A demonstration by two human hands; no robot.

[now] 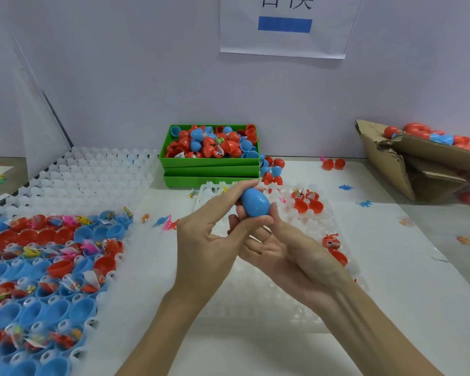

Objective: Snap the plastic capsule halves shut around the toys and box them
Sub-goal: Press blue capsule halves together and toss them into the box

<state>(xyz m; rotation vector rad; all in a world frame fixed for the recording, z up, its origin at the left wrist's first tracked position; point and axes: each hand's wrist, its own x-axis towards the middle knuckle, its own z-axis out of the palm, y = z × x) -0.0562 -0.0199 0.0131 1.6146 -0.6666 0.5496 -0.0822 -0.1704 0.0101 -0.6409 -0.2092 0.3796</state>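
The left hand (209, 234) and right hand (280, 248) together grip a blue capsule (255, 203) above the desk (391, 267), its long axis tilted, its lower end hidden by fingers. Beyond them sits a green box (209, 161) of capsules. The sign (284, 25) is cut off, unreadable.

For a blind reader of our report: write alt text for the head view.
Two bare hands, left hand and right hand, hold a blue egg-shaped capsule over a white table. Behind sits a green bin of red and blue capsule halves; a cardboard box holding capsules stands at right, trays of toy-filled halves at left.
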